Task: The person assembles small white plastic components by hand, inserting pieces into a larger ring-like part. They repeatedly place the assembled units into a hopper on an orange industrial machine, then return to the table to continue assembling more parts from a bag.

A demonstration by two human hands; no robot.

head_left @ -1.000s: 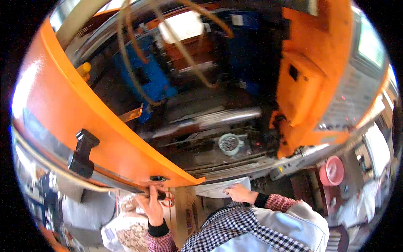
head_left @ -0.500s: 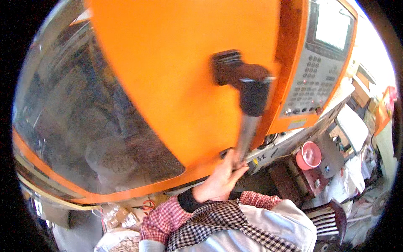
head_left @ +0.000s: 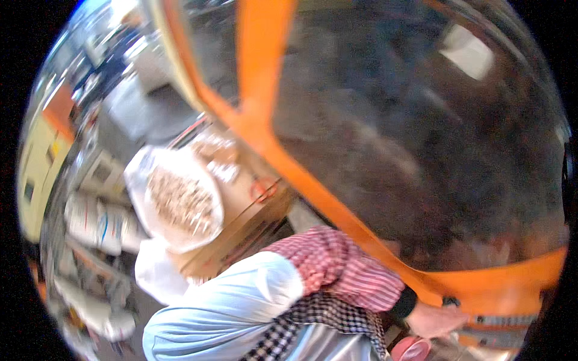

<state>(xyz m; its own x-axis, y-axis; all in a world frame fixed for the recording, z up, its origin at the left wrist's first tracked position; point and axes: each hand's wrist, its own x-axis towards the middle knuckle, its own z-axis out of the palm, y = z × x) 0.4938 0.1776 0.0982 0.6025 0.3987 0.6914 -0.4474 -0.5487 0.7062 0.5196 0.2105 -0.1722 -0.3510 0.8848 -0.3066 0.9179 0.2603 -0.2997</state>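
My left hand (head_left: 436,319) reaches across to the lower right from a red-checked sleeve with a black cuff. It is at the lower edge of the machine's orange door frame (head_left: 313,186), close to a small dark knob (head_left: 450,301). Motion smears its fingers, so their grip cannot be made out. My right hand does not show. Above the hand spreads the door's large dark window (head_left: 409,144), with a pale reflection high on it.
At left, a clear plastic bag (head_left: 137,171) of small beige pieces rests on a cardboard box (head_left: 241,237). An orange-red looped tool (head_left: 263,189) lies on the box. White sacks (head_left: 90,222) stand farther left. A pink bucket (head_left: 411,349) shows at the bottom.
My view has swung left, from the orange panel and control keypad to the window and bag. The dark-topped lever by my hand has left the view. My left hand now appears at lower right.
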